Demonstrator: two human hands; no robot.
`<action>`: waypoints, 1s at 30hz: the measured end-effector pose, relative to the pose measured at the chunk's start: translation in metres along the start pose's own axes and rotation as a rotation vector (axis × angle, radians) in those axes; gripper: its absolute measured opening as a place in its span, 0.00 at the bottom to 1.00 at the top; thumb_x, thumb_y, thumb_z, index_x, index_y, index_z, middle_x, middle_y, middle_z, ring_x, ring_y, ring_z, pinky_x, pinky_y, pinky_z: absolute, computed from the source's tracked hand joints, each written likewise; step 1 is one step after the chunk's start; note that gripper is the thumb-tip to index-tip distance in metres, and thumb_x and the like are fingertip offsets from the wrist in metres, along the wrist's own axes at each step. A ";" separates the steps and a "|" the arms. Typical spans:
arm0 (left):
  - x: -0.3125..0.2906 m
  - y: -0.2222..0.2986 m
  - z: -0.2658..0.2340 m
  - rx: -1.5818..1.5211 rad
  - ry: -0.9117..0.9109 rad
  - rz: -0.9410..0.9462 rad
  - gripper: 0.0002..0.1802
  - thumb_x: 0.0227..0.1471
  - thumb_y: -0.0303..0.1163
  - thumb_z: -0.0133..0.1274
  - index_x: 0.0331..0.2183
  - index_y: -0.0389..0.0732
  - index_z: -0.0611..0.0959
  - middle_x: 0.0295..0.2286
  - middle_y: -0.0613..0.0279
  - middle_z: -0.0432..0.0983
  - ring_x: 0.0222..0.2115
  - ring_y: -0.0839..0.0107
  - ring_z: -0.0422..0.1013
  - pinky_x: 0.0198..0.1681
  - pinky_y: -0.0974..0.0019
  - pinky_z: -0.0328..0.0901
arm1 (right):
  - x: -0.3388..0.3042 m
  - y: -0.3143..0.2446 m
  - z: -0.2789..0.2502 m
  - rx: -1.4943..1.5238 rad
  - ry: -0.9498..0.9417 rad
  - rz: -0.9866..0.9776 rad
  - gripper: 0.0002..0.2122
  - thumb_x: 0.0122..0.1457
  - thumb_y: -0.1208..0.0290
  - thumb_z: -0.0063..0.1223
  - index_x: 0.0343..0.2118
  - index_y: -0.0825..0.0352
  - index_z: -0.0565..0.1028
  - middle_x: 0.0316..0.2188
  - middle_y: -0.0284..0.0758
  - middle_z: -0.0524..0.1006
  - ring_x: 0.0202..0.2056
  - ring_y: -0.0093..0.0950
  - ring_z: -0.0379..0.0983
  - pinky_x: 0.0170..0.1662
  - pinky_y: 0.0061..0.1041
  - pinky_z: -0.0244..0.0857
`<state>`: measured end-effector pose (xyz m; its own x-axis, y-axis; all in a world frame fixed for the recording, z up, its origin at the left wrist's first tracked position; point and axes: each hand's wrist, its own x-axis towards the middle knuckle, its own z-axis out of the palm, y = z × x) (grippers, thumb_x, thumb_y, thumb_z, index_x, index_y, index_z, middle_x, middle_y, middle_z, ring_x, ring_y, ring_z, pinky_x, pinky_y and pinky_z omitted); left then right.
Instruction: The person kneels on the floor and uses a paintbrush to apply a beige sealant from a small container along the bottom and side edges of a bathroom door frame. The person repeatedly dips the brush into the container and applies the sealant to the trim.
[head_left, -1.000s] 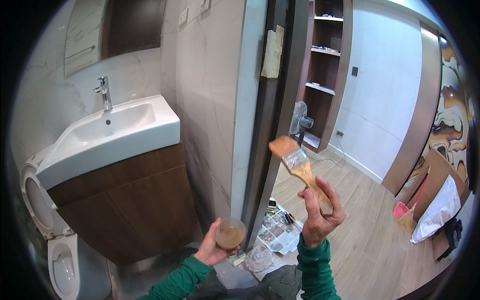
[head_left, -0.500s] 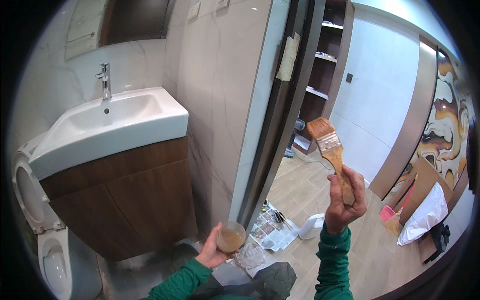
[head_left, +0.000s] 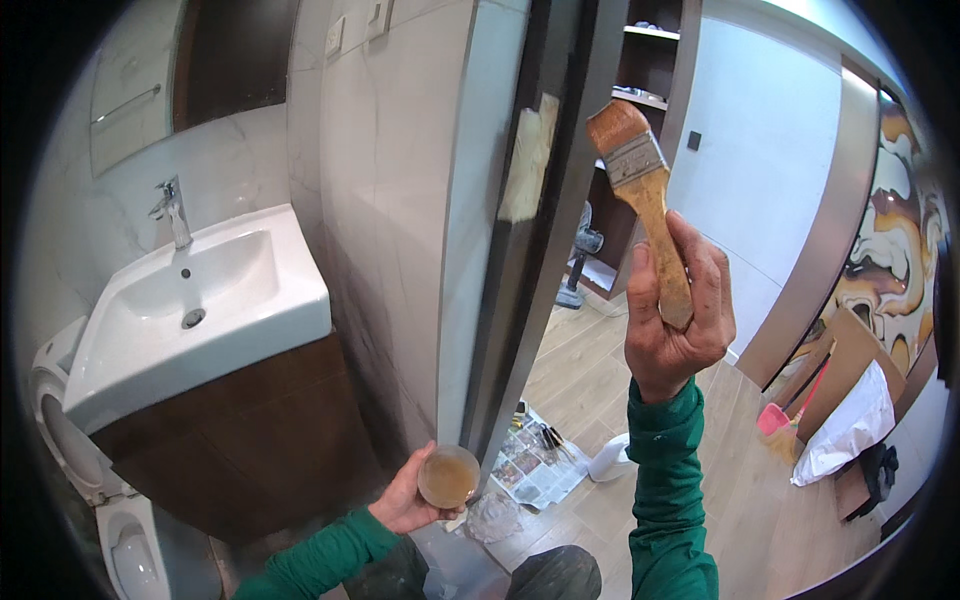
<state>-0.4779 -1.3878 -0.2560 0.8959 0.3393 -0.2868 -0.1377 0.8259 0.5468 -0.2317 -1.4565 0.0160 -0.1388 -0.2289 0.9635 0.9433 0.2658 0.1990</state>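
Note:
My right hand point(head_left: 685, 320) grips the wooden handle of a flat paintbrush point(head_left: 640, 165), raised with its reddish-brown bristles pointing up and to the left. The bristles are close to the dark door frame point(head_left: 545, 240), apart from it as far as I can tell. A pale, rough, light-coloured patch point(head_left: 529, 160) shows on that frame, left of the brush. Low down, my left hand point(head_left: 408, 495) is closed around a small clear cup point(head_left: 448, 477) of cloudy tan liquid, beside the foot of the frame.
To the left are a white sink point(head_left: 300, 290) on a brown cabinet and a toilet point(head_left: 135, 550). Beyond the doorway, newspaper point(head_left: 535, 470) with tools lies on the floor near a white container point(head_left: 610, 458). A fan point(head_left: 583, 255), pink dustpan point(head_left: 772, 418) and cardboard point(head_left: 850, 350) stand farther off.
My right hand has lifted the paintbrush higher and slightly left, closer to the pale patch. My left hand with the cup has shifted slightly left. The view has also moved.

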 end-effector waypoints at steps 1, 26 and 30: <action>-0.005 0.009 0.014 0.022 0.002 0.004 0.37 0.62 0.65 0.36 0.50 0.41 0.76 0.41 0.53 0.76 0.34 0.57 0.72 0.39 0.55 0.69 | 0.013 0.002 0.008 -0.008 -0.015 -0.009 0.17 0.52 0.81 0.63 0.47 0.71 0.78 0.38 0.42 0.80 0.37 0.32 0.79 0.39 0.28 0.75; -0.196 0.152 0.276 -0.292 0.313 -0.044 0.44 0.61 0.68 0.33 0.45 0.33 0.78 0.36 0.47 0.77 0.29 0.56 0.74 0.31 0.59 0.70 | 0.262 0.012 0.026 0.044 -0.811 0.564 0.15 0.48 0.82 0.64 0.41 0.69 0.80 0.35 0.43 0.79 0.34 0.36 0.79 0.37 0.28 0.73; -0.211 0.178 0.309 -0.249 0.284 -0.030 0.42 0.61 0.68 0.33 0.46 0.35 0.78 0.36 0.50 0.77 0.29 0.57 0.74 0.31 0.60 0.69 | 0.312 0.003 0.010 -0.050 -0.741 0.467 0.16 0.45 0.84 0.63 0.41 0.73 0.80 0.32 0.42 0.79 0.32 0.35 0.79 0.34 0.28 0.73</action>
<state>-0.5612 -1.4513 0.1453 0.7532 0.3955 -0.5257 -0.2426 0.9098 0.3368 -0.2750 -1.5182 0.3192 0.1208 0.5651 0.8161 0.9624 0.1348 -0.2358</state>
